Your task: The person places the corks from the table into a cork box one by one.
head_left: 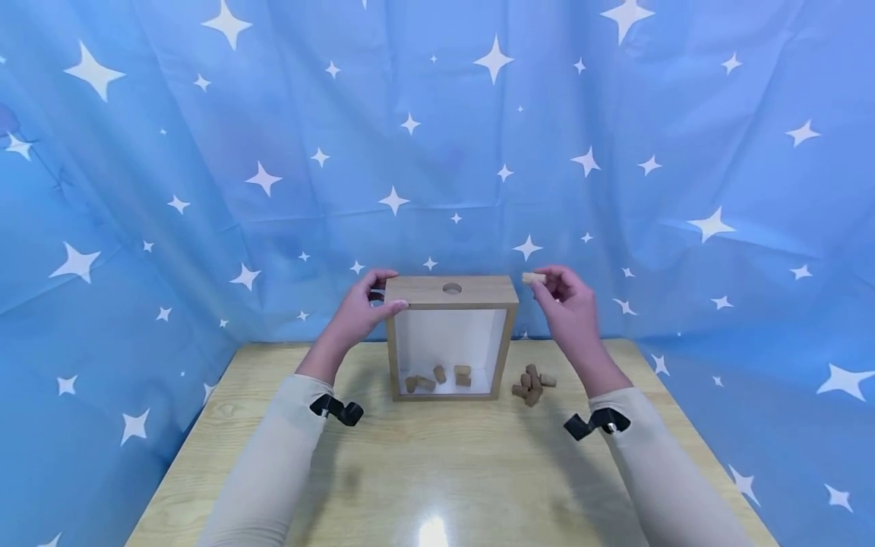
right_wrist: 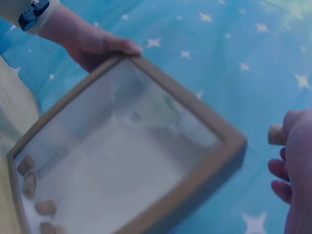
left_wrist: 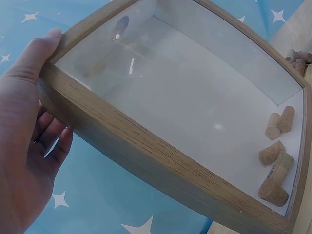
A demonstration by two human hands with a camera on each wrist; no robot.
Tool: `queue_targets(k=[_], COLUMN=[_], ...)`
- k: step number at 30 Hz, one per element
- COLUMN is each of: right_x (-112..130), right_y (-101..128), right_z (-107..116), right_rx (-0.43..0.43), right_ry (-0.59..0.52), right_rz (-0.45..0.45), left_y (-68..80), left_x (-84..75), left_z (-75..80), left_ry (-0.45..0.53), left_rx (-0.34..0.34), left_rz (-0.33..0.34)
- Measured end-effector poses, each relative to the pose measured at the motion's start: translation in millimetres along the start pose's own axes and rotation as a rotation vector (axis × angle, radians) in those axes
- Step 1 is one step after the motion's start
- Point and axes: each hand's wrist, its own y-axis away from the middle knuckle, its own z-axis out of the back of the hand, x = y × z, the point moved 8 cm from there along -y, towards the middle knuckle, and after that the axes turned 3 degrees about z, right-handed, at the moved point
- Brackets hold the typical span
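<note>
A light wooden table (head_left: 437,471) is backed and flanked by a blue curtain with white stars (head_left: 437,137). A glass-fronted wooden box (head_left: 450,338) stands upright at the table's far middle, with a round hole (head_left: 452,289) in its top. The box's upper left corner is gripped by the left hand (head_left: 362,308), thumb on the front edge. A cork (head_left: 532,278) is pinched by the right hand (head_left: 567,300), raised just right of the box top. Several corks (head_left: 437,377) lie inside the box; a pile of corks (head_left: 533,384) lies on the table just right of it.
</note>
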Motion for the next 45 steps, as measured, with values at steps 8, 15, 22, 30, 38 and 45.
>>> queue_targets(k=[8, 15, 22, 30, 38, 45], right_x=[48, 64, 65, 53, 46, 47], right_y=[-22, -29, -33, -34, -34, -33], right_z=[-60, -96, -116, -123, -123, -121], right_rx=[0.225, 0.374, 0.516, 0.57, 0.554, 0.548], right_ry=[0.077, 0.165, 0.236, 0.238, 0.225, 0.212], right_rz=[0.197, 0.261, 0.248, 0.198, 0.184, 0.184], left_y=[-0.2, 1.6, 2.6, 1.7, 1.7, 1.6], left_x=[0.9, 2.3, 2.4, 3.4, 4.7, 5.3], left_z=[-0.8, 0.8, 0.6, -1.1, -0.9, -0.6], left_ry=[0.005, 0.009, 0.021, 0.023, 0.035, 0.035], left_rx=[-0.007, -0.008, -0.013, -0.01, -0.009, -0.013], left_rz=[-0.003, 0.011, 0.003, -0.003, -0.001, -0.002])
